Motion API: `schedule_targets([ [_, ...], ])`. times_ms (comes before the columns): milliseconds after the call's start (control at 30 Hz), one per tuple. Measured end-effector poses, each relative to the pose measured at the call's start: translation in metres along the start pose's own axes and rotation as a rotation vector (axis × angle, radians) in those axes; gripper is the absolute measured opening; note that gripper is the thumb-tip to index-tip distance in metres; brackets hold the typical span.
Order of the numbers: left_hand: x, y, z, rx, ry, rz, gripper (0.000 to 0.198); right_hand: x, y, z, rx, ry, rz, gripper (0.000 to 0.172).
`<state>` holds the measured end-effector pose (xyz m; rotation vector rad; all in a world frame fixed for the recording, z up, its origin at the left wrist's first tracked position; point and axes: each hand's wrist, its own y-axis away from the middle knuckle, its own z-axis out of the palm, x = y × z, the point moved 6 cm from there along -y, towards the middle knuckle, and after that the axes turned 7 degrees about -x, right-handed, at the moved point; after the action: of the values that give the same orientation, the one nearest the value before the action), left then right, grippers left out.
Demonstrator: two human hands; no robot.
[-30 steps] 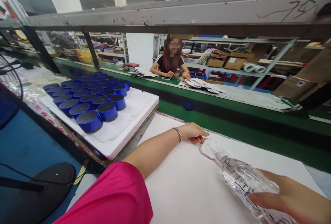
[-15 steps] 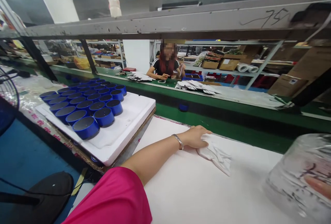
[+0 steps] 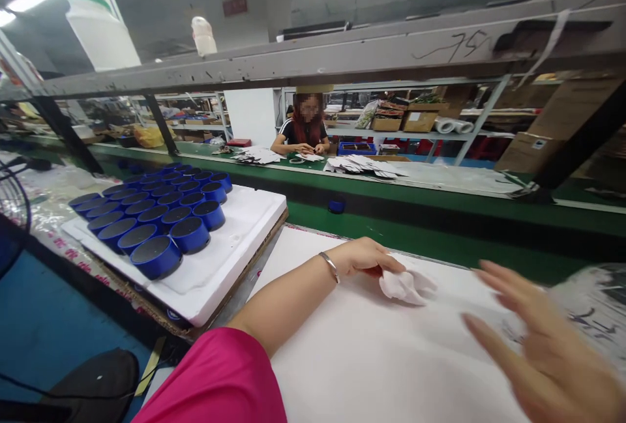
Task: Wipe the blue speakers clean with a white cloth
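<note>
My left hand [image 3: 368, 259], with a silver bracelet at the wrist, grips a crumpled white cloth [image 3: 405, 286] near the far edge of the white work surface [image 3: 372, 364]. The cloth's loose end spreads to the right of my fingers. At the right, my right hand [image 3: 542, 338] hangs over the surface with thumb and fingers apart, blurred by motion, and nothing in it. Behind it is a clear plastic container or bag [image 3: 594, 312] with dark markings, partly covered by the hand.
Several blue round parts [image 3: 156, 257] stand on a white foam tray [image 3: 235, 247] at the left. A green conveyor [image 3: 411, 231] with one blue part [image 3: 336, 206] runs beyond the surface. Across it sits a person [image 3: 306, 126] near white paper pieces [image 3: 362, 165]. A shelf beam [image 3: 293, 58] crosses above.
My right hand has come further into view from the right, its fingers spread. The cloth under my left hand is more bunched up. The view has shifted slightly.
</note>
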<state>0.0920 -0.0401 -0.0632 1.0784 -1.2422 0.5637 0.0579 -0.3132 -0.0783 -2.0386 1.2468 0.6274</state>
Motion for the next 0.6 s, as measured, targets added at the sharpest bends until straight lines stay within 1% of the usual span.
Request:
schedule_targets([
  [33,0.004,0.003,0.003,-0.015,0.048,0.018,0.041,-0.012,-0.007,0.016,-0.063,-0.083,-0.003,0.081],
  [67,0.008,0.007,0.005,-0.033,0.087,0.035,0.043,-0.021,-0.016,0.030,-0.106,-0.180,0.041,0.091],
  [100,0.012,0.010,0.007,-0.048,0.127,0.053,0.045,-0.029,-0.025,0.043,-0.152,-0.312,0.116,0.104],
  [133,0.016,0.014,0.007,-0.055,0.171,0.080,0.048,-0.037,-0.034,0.056,-0.225,-0.445,0.169,0.115],
  [200,0.025,0.022,0.002,-0.029,0.255,0.167,0.053,-0.055,-0.054,0.068,-0.293,-0.561,0.184,0.124],
  [267,0.035,0.030,-0.010,0.038,0.311,0.298,0.059,-0.070,-0.073,0.069,-0.315,-0.606,0.169,0.125],
  [333,0.045,0.038,-0.022,0.107,0.342,0.421,0.067,-0.083,-0.090,0.065,-0.332,-0.630,0.167,0.120],
  [400,0.052,0.046,-0.033,0.161,0.374,0.496,0.073,-0.094,-0.105,0.061,-0.376,-0.634,0.165,0.113],
  [467,0.057,0.053,-0.044,0.220,0.395,0.536,0.076,-0.102,-0.118,0.060,-0.412,-0.623,0.159,0.110],
  [533,0.062,0.059,-0.053,0.293,0.400,0.572,0.075,-0.100,-0.129,0.059,-0.380,-0.591,0.168,0.114],
  [600,0.064,0.065,-0.063,0.392,0.396,0.614,0.068,-0.092,-0.138,0.058,-0.284,-0.552,0.185,0.120],
])
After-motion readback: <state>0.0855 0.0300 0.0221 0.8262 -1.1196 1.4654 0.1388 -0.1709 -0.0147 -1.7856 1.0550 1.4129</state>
